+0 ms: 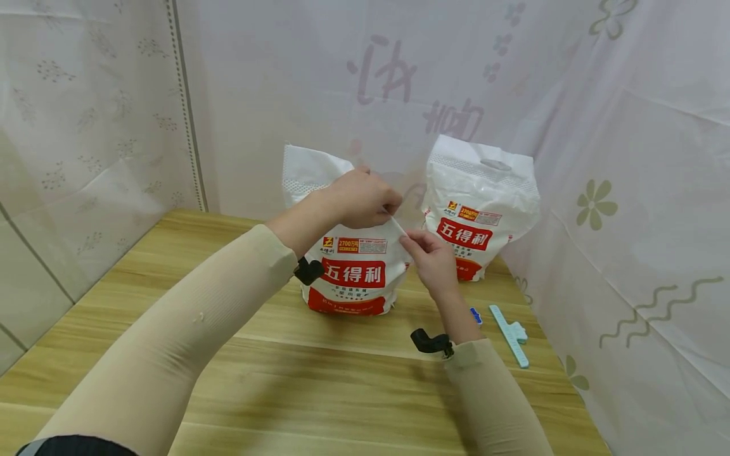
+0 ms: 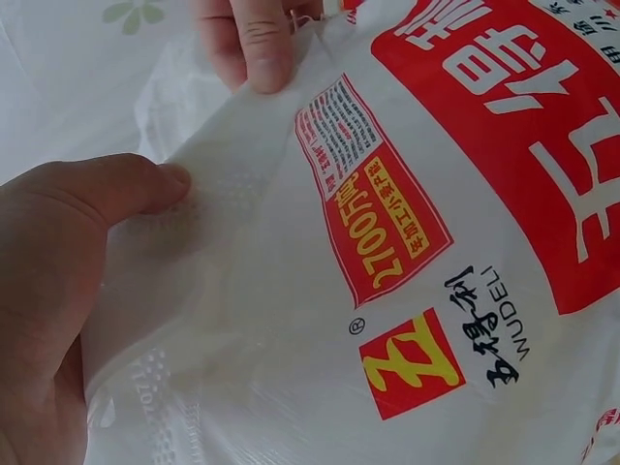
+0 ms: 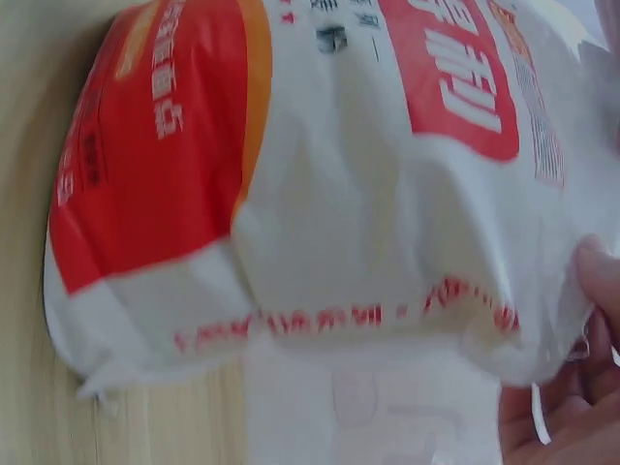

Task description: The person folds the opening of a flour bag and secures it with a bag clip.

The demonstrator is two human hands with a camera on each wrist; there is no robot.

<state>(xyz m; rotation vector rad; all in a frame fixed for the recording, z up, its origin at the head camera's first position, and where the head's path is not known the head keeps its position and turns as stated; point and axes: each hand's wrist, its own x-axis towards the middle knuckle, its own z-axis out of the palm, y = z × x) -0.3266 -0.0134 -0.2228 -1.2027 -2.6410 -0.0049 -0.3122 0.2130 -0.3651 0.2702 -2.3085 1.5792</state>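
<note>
A white flour bag (image 1: 353,275) with red panels and Chinese lettering stands upright on the wooden table. Its upper part is folded over, while the left top corner still sticks up. My left hand (image 1: 365,197) pinches the bag's folded top edge, with the thumb on the front in the left wrist view. Lower on the right, my right hand (image 1: 430,256) pinches the side of the bag's upper edge between thumb and fingers. In the right wrist view, that hand's thumb (image 3: 599,274) lies against the bag's corner. The bag's back is hidden.
A second white flour bag (image 1: 481,209) with a handle hole stands behind to the right. A light blue bag clip (image 1: 511,335) lies near the table's right edge, with a small blue item (image 1: 476,316) beside my right wrist. Patterned curtains (image 1: 644,190) border the table (image 1: 274,392).
</note>
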